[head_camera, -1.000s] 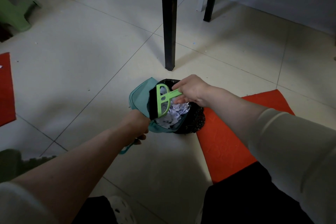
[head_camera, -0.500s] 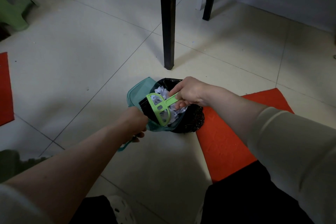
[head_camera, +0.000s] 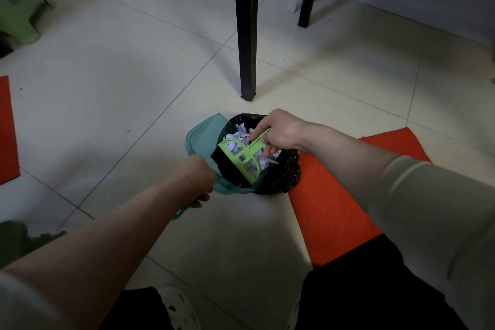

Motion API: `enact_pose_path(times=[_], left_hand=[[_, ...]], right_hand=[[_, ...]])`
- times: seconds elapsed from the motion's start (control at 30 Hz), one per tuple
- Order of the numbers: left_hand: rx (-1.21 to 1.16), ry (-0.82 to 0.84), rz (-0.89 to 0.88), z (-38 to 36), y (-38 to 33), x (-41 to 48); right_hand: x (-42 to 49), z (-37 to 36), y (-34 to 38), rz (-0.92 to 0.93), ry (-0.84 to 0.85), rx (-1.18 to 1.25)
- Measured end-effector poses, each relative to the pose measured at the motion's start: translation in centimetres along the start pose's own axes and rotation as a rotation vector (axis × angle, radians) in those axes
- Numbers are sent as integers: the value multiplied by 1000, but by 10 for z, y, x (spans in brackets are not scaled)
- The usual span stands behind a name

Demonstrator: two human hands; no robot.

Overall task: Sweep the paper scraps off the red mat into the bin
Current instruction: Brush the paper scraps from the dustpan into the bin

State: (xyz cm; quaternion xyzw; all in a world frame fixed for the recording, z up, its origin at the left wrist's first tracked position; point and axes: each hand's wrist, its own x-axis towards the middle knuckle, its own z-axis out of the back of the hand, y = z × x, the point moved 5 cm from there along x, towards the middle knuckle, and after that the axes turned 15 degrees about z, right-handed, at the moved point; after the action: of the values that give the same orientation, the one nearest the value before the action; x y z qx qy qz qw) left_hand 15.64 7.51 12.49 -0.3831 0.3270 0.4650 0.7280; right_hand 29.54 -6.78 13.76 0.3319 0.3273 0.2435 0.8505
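Bin (head_camera: 289, 174): centre frame, black-lined, holding white paper scraps (head_camera: 242, 131).
Dustpan (head_camera: 203, 136): teal, tilted over the bin; left hand (head_camera: 199, 178) fingers curled round its handle.
Brush (head_camera: 250, 148): green; right hand (head_camera: 281, 130) fingers clamped on it.
Red mat (head_camera: 334, 209): lower right, forearm covers part.

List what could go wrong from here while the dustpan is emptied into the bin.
1. The paper scraps look heaped near the rim of the small bin. Strokes of the green brush could flick some over onto the red mat beside it, or onto the floor.
2. The left hand tilts the dustpan over the bin. A hard push might tip the light-looking bin over.
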Motion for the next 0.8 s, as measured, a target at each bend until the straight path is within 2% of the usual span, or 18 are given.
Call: enact_pose_path(times=[0.23,0.4,0.53,0.8], left_hand=[[44,-1,0,1,3,0],[81,-29,-22,3,-1,-3],[115,-49,-30,5,-2,-5],[168,-85,-52,12,-1,-4]], right_hand=[[-3,19,-7,-12,-82,-149],[-1,6,0,19,-39,-52],[1,2,1,10,-16,-109],[-3,23,-4,-29,-184,-151]])
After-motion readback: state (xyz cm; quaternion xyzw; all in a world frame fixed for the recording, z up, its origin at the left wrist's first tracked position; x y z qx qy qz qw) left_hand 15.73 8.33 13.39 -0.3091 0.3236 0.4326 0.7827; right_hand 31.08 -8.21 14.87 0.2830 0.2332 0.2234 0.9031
